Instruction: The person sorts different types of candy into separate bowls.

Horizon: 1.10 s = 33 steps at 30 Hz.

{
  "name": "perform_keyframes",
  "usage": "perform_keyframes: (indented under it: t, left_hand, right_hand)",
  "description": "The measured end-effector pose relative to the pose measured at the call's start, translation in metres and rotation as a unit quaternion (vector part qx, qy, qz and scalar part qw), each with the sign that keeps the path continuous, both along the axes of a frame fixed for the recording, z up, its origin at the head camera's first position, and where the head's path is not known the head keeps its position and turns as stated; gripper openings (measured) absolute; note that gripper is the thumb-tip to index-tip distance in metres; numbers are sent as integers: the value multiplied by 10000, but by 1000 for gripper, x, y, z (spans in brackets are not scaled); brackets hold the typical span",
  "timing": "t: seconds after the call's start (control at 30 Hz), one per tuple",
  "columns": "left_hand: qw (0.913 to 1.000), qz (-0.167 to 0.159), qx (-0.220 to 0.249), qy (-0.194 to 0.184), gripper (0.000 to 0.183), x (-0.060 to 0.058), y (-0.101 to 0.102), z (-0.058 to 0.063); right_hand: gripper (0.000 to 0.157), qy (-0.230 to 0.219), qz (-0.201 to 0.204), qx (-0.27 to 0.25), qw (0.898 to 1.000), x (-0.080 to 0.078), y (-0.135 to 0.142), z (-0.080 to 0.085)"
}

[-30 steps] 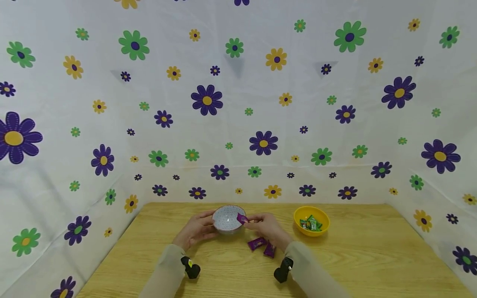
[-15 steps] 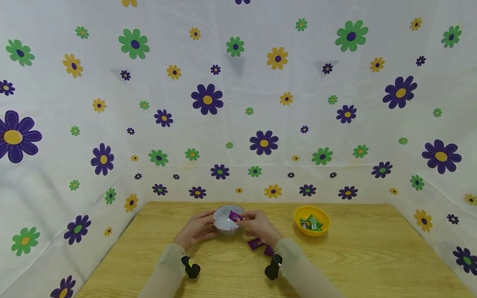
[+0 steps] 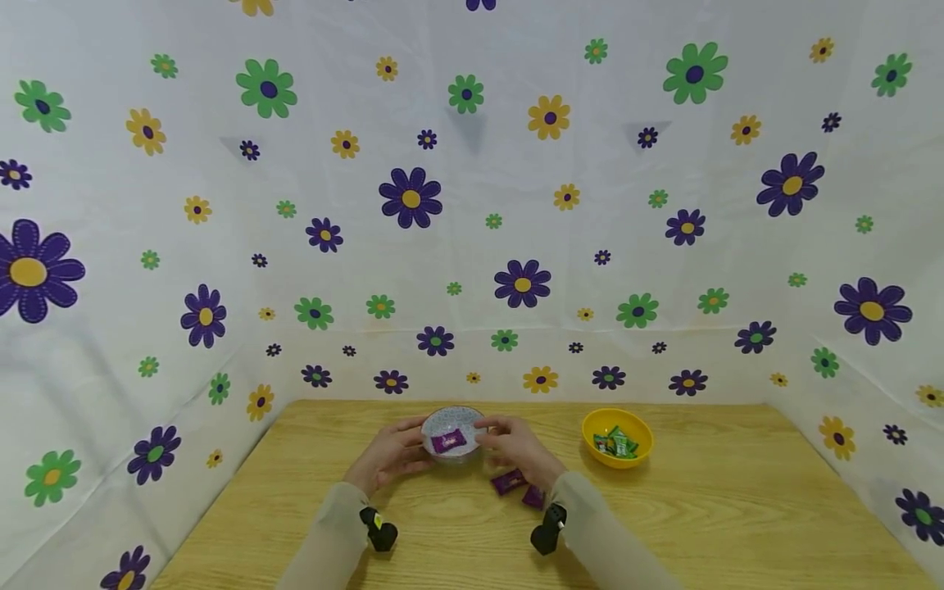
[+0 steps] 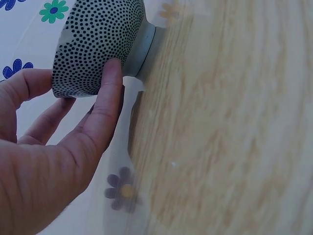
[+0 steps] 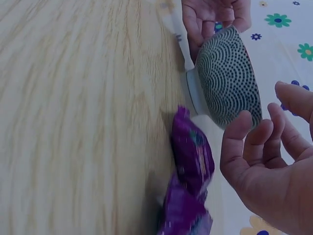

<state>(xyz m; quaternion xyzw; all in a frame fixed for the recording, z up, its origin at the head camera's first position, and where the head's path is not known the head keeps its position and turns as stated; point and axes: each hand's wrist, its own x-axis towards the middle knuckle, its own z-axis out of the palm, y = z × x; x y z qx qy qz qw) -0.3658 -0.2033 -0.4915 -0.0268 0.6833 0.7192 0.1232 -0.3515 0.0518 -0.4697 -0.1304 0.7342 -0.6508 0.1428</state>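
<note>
A small bowl [image 3: 472, 425] with a speckled inside and a dark-dotted outside [image 4: 95, 39] stands upright on the table. My left hand [image 3: 393, 456] holds its left side, thumb and fingers spread around the wall. Inside the bowl lies a purple wrapped candy [image 3: 447, 441]. Just right of the rim is my right hand [image 3: 519, 448], its fingers parted and loosely bent with nothing between them. Below that hand, two more purple wrapped candies, one flat [image 3: 508, 481] and one partly behind the wrist [image 3: 533, 496], lie on the wood; the right wrist view shows them close together [image 5: 193, 154].
A yellow bowl [image 3: 642, 456] holding several green wrapped candies [image 3: 618, 443] stands to the right on the wooden table [image 3: 708, 508]. White cloth with printed flowers [image 3: 472, 262] rises behind the table and on both sides.
The right hand carried a purple candy left over the bowl and let it go; it now lies inside. That hand has drawn back slightly right with fingers parted. The left hand stays put.
</note>
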Motion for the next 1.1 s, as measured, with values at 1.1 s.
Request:
perform_keyframes:
  t: [1.1]
  left_hand:
    - [9998,-156,81,-23,51,0,1,2]
  right_hand:
    - [31,271,797,1481,9854,1,86,-9]
